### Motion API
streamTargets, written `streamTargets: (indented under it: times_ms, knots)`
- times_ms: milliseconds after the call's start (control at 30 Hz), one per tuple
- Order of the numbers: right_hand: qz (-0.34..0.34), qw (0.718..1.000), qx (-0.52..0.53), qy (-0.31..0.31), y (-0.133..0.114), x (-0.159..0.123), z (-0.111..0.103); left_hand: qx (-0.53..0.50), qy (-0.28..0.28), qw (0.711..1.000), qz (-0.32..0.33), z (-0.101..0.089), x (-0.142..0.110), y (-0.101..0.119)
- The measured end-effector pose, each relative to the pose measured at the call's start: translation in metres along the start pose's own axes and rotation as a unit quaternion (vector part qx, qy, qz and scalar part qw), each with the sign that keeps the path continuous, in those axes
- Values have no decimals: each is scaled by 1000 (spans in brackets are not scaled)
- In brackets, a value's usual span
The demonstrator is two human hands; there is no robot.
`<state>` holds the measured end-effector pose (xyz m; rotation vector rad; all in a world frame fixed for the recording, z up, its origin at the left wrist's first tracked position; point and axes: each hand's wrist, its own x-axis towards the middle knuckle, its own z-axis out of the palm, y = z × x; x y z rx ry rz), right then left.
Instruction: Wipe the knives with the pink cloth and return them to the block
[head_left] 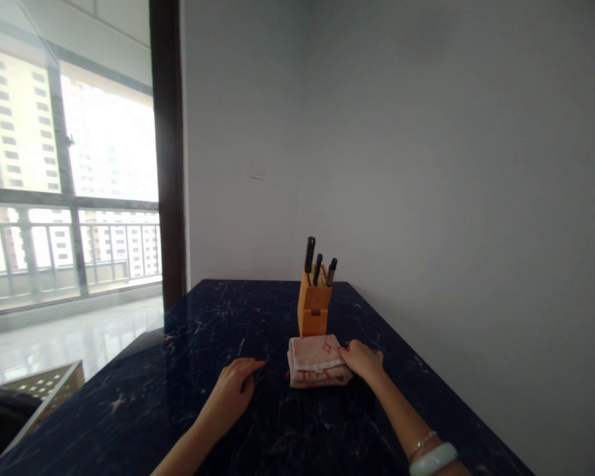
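A pink towel (pixel 315 356) with red marks lies folded in layers on the dark table. My right hand (pixel 361 358) is closed on its right edge, thumb on top. To the left of the towel, apart from it, my left hand (pixel 237 382) rests over the tabletop with its fingers stretched out and nothing in them. Directly behind the towel stands a wooden knife block (pixel 313 311), holding several black-handled tools (pixel 318 270). A small red bit (pixel 287 377) shows at the towel's lower left; what it belongs to is hidden.
The dark blue marbled table (pixel 218 317) runs back to a grey wall (pixel 451 198), which also borders its right side. At lower left is a chair (pixel 54 400) with a perforated back and something dark on it. Beyond, a large window (pixel 69 198) opens onto buildings.
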<state>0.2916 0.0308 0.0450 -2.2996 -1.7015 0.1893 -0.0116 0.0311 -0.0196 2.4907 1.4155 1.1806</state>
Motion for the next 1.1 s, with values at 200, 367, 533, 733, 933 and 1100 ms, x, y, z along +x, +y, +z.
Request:
streamTargets:
  times_ms: [200, 367, 533, 733, 933, 1100]
  knots:
    - [-70, 993, 29, 95, -22, -42, -3, 12, -53, 998, 42, -11, 2, 17]
    - [-233, 951, 194, 55, -47, -85, 13, 34, -60, 994, 83, -27, 7, 34]
    - [-354, 903, 244, -1, -55, -108, 24, 23, -98, 988, 121, -30, 8, 57]
    - [-443, 865, 224, -71, -51, -106, 26, 20, -181, 971, 154, -24, 0, 93]
    - [-446, 862, 227, -80, -52, -97, 47, 32, -123, 974, 187, -11, -12, 85]
    - [-429, 873, 209, -102, -57, -84, 79, 20, -72, 966, 246, 0, -15, 63]
